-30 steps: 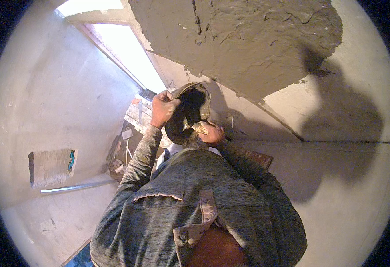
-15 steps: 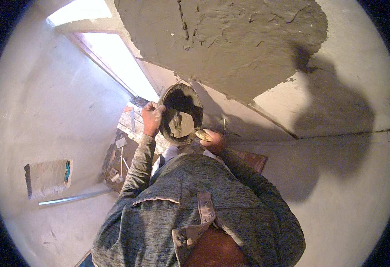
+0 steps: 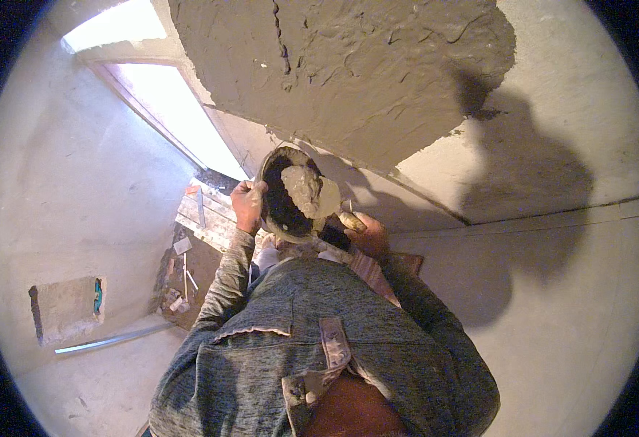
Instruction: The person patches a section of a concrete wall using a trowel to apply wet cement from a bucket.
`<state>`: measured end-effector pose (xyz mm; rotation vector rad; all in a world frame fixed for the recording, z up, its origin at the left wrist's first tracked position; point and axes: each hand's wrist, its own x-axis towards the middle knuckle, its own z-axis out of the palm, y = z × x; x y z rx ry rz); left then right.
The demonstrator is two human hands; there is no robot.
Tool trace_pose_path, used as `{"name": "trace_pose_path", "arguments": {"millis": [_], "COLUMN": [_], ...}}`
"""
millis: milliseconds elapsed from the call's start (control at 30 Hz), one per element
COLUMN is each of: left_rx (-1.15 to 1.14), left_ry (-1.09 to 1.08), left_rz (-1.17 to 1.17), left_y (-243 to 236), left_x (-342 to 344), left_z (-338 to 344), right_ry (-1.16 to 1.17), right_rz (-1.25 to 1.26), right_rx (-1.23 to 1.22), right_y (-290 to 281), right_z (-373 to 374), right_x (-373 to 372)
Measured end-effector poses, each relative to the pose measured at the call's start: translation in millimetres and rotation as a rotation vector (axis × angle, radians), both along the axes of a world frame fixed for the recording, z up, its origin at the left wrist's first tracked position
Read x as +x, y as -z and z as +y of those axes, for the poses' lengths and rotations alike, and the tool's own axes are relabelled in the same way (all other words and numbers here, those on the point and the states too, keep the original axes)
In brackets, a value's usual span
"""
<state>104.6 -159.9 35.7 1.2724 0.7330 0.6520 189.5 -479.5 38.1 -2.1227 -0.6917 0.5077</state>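
Observation:
My left hand [image 3: 248, 207] grips the left rim of a round, mortar-smeared bucket [image 3: 278, 209], fingers closed over its edge. In my right hand [image 3: 369, 235] is the pale handle of a trowel [image 3: 329, 198]. Its blade is over the bucket's mouth and carries a thick lump of wet grey mortar [image 3: 303, 191]. The bucket is tilted so that its dark inside shows, and the load covers part of it. Ahead of the bucket, a wide patch of rough, wet grey plaster [image 3: 348, 80] covers the upper wall, with a crack line near its left part.
A bright window opening [image 3: 181, 109] lies at the far left. Below it are wooden planks [image 3: 208, 220] and scattered tools and debris [image 3: 179, 288]. The left wall has a rectangular recess [image 3: 68, 309] above a metal strip [image 3: 115, 338]. A reddish board [image 3: 377, 275] lies beneath my right arm.
My right hand has moved right and the trowel blade has come up out of the bucket, lifting a lump of mortar. My left hand still holds the rim.

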Motion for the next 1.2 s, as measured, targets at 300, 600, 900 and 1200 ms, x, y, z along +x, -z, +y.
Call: {"name": "trace_pose_path", "arguments": {"millis": [300, 600, 900, 1200], "left_rx": [0.061, 0.046, 0.086, 0.037], "left_ry": [-0.029, -0.013, -0.037, -0.02], "left_rz": [0.017, 0.12, 0.117, 0.045], "left_y": [45, 21, 41, 54], "left_x": [10, 23, 45, 49], "left_z": [6, -1, 8, 9], "right_ry": [0.041, 0.083, 0.073, 0.002], "right_rz": [0.037, 0.441, 0.653, 0.226], "right_rx": [-0.038, -0.02, 0.153, 0.069], "right_y": [-33, -63, -113, -173], "right_z": [1, 24, 12, -18], "right_x": [15, 110, 123, 108]}}
